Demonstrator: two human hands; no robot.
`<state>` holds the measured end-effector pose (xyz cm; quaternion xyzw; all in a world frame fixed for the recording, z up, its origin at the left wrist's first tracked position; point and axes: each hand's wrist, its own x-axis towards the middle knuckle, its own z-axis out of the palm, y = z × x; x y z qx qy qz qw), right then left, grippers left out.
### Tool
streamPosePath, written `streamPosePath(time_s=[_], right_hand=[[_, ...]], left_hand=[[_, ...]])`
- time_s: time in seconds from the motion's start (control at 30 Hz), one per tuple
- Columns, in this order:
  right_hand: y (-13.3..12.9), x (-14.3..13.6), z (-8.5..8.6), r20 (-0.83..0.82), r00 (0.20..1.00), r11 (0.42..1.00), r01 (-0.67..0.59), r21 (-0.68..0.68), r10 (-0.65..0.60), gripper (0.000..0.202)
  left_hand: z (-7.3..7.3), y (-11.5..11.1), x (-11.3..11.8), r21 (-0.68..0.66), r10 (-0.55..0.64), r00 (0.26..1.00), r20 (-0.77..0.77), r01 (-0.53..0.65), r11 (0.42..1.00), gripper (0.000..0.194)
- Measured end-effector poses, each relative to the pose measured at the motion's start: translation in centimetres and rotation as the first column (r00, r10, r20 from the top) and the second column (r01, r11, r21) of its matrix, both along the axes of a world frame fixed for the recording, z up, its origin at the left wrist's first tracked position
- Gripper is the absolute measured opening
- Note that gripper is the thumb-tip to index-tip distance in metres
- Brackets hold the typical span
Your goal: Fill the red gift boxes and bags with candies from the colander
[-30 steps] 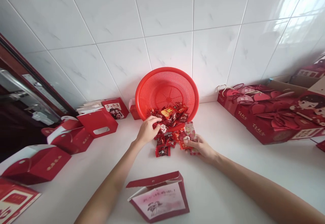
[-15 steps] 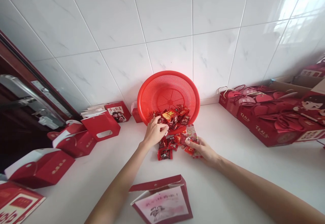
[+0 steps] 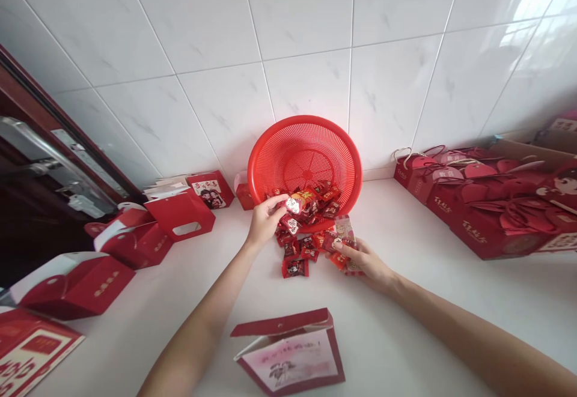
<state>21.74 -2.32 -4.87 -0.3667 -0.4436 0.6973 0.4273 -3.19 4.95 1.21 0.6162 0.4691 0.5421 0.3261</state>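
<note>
A red plastic basket leans tilted against the tiled wall, with wrapped candies in its lower part and several more spilling onto the white surface below. My left hand is at the basket's left front edge, thumb and forefinger pinched on a small red-and-white packet. My right hand, right of the spilled candies, holds several wrapped candies, among them a pale patterned packet. Nearer me stands an open red box with a pink printed panel.
Red boxes line the left side beside a dark door with a metal handle. A smaller photo box stands by the wall. Packed red gift boxes with cord handles fill the right side.
My left hand has lifted slightly and now shows a red-and-white packet at its fingertips. My right hand stays near the spilled candies, still holding its packets. The view has shifted a little.
</note>
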Motion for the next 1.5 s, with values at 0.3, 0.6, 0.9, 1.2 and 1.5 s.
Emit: streamPosePath(time_s=[0.3,0.6,0.9,1.2,1.5], right_hand=[[-0.1,-0.1,1.0,-0.018,0.999,0.999,-0.031,0.015,0.031,0.049],[-0.2,0.0,1.5,-0.056,0.998,0.999,-0.033,-0.005,0.033,0.047],[-0.1,0.2,1.2,-0.003,0.999,0.998,-0.051,-0.023,0.051,0.048],[-0.1,0.2,1.1,0.017,0.998,0.998,-0.064,0.007,0.064,0.045],[0.0,0.1,0.8,-0.026,0.997,0.995,-0.071,0.077,0.073,0.045]], left_hand=[[0.4,-1.5,1.3,-0.163,-0.099,0.982,0.161,0.126,0.979,0.047],[0.0,-4.3,3.7,-0.250,-0.365,0.930,0.043,0.364,0.897,0.033],[-0.1,-4.2,3.8,-0.242,-0.365,0.923,-0.118,0.330,0.912,0.043],[0.3,-1.0,-0.2,0.020,0.022,0.935,-0.353,-0.016,1.000,0.040],[0.7,1.1,0.0,0.313,0.236,0.743,-0.627,-0.037,0.949,0.028]])
